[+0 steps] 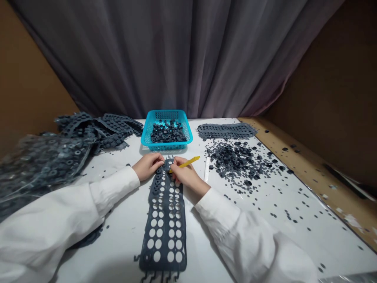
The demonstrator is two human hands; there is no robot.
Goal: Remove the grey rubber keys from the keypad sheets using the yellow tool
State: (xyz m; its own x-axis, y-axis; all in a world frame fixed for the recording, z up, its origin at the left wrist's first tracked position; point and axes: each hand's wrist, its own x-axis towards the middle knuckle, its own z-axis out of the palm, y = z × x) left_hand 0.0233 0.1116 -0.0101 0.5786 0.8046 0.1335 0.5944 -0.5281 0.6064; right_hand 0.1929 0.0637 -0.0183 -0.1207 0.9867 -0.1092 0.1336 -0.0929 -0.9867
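A long dark rubber sheet (165, 232) with rows of round holes lies lengthwise on the white table. Small dark rings still sit in its upper left part, and one is at the lower left corner. My left hand (148, 166) rests at the sheet's upper left edge, fingers bent together; whatever may be between them is hidden. A yellow pen-like tool (190, 161) is held in my right hand (183, 173), its tip pointing down at the sheet's upper part.
Behind the sheet stands a blue basket (189, 140) of dark rings. A bag of rings (63, 157) and crumpled sheets (97, 127) lie left. Another sheet (226, 131), a pile of dark pieces (238, 159) and a white strip (207, 169) are right.
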